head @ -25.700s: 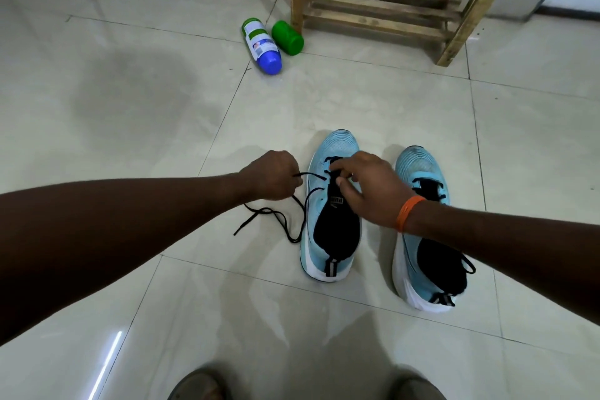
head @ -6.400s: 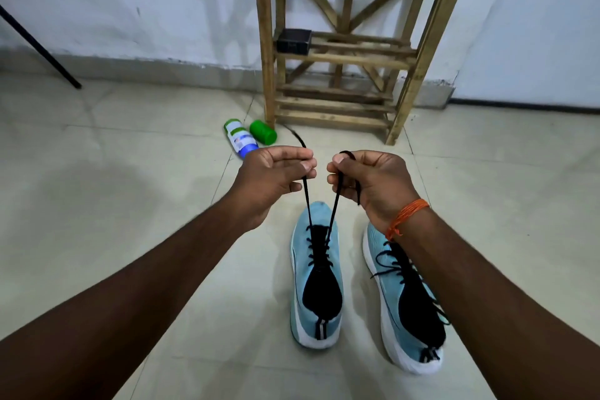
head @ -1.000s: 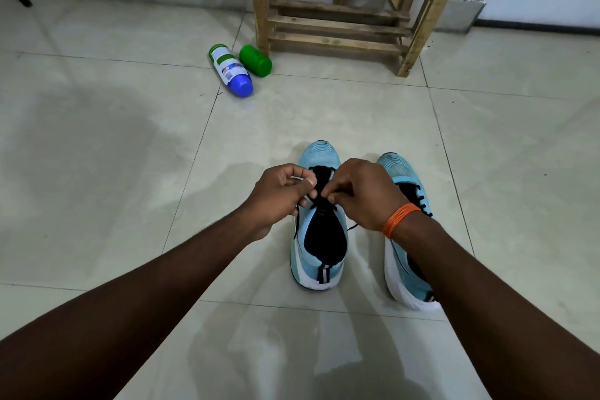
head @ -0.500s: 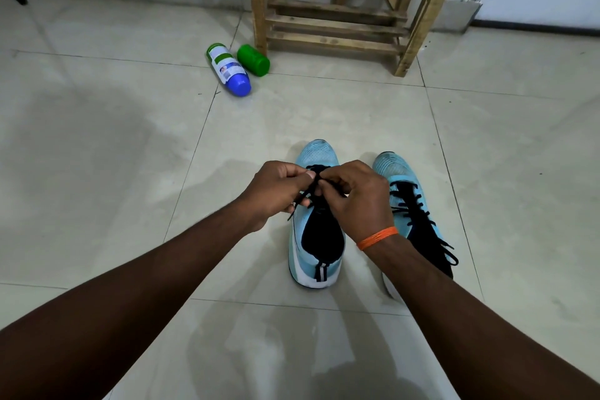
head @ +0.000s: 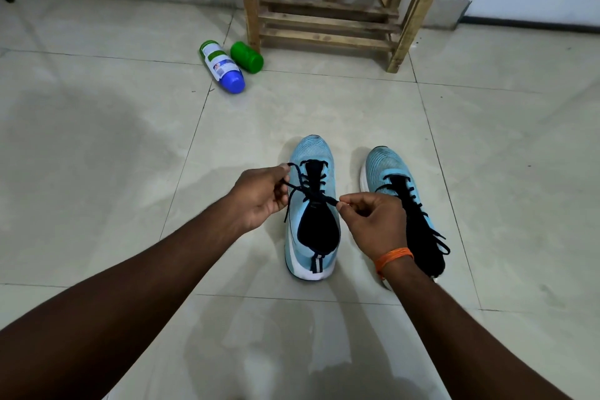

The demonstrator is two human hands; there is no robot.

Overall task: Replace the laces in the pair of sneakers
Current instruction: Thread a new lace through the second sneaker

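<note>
Glossy tiled floor [head: 97, 146], rough wooden rack [head: 328, 23], knit-cloth sneakers [head: 311, 153].

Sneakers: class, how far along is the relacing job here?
Done: the right sneaker looks laced, and the left sneaker is threaded. In hand: the left hand and right hand pinch its lace ends, crossed over. Left: finishing the knot.

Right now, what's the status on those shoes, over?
Left-hand grip and right-hand grip each pinch one end of the black shoelace. Lace taut across the left light-blue sneaker. Right sneaker laced, beside it.
</note>
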